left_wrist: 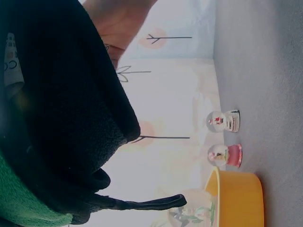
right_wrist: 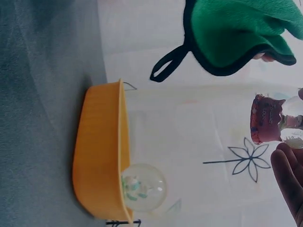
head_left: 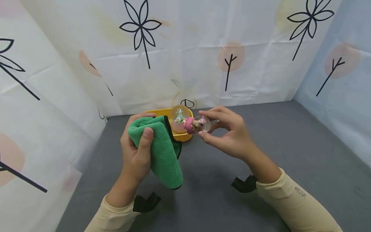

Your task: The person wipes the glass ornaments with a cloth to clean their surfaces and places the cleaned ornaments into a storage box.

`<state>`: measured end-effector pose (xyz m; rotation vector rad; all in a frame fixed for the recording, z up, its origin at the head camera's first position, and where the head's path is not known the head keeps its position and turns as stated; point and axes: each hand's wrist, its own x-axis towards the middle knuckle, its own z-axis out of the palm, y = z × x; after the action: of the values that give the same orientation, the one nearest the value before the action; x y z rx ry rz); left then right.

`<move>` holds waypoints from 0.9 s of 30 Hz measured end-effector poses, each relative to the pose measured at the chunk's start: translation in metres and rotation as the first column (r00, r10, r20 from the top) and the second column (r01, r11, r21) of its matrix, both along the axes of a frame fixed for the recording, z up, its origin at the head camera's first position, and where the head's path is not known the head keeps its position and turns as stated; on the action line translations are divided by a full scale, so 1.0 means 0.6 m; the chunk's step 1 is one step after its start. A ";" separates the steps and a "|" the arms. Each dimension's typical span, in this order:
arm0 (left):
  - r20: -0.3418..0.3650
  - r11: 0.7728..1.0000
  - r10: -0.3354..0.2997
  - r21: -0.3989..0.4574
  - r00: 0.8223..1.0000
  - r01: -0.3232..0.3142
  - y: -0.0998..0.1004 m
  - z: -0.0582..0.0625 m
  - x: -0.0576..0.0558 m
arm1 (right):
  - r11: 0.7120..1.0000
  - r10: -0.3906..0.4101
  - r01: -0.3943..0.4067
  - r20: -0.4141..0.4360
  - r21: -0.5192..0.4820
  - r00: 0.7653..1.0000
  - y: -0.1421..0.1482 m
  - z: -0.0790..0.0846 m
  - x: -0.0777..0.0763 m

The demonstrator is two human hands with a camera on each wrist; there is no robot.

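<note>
My left hand (head_left: 135, 158) grips a folded green cloth (head_left: 165, 154) with black edging, its thumb pressed over the front. With thumb and fingers, my right hand (head_left: 232, 132) pinches a small snow globe (head_left: 189, 125) by its clear ball. That globe lies sideways in the air, its pink base pointing toward the cloth. In the right wrist view, lettering shows on the pink base (right_wrist: 269, 119). Behind it, a larger snow globe (head_left: 177, 112) stands in a yellow tray (head_left: 157, 112). A loop (right_wrist: 168, 64) hangs from the cloth's corner.
Seen from the left wrist, two more small snow globes stand beside the tray: one with a white base (left_wrist: 232, 121), one with a pink base (left_wrist: 234, 155). Patterned white sheets (head_left: 185, 74) wall in the grey table (head_left: 290, 145) at the back and sides.
</note>
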<state>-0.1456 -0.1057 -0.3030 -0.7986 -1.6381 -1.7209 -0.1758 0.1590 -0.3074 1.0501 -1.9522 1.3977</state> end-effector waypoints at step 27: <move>-0.008 0.998 0.016 0.067 1.000 -0.015 -0.039 0.023 -0.010 | 0.980 -0.143 0.086 0.342 0.177 0.929 -0.117 -0.049 -0.118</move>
<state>-0.1516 -0.1293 -0.2895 -0.7587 -1.5679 -1.7496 -0.2468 0.0888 -0.3367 0.7735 -2.3770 1.4631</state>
